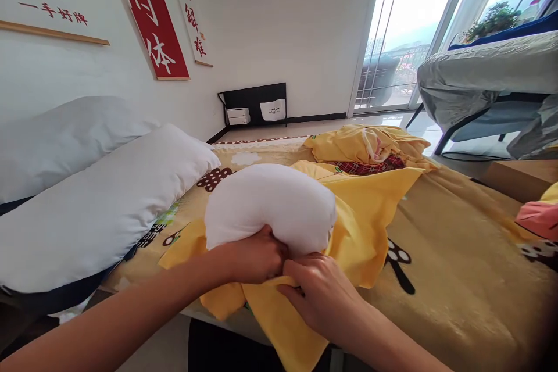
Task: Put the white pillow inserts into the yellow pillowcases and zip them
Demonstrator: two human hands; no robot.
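Both hands work at the bed's near edge: the left hand (257, 256) clutches the bottom of a white pillow (270, 206), fingers closed on it, and the right hand (322, 296) pinches the yellow pillowcase (366, 215) just below. The pillow sits bunched on the pillowcase, over the tan sheet (457, 256). Left of it lie two larger white pillows (100, 203). Farther off, a crumpled yellow cover (370, 145), then red banners (148, 11) on the wall.
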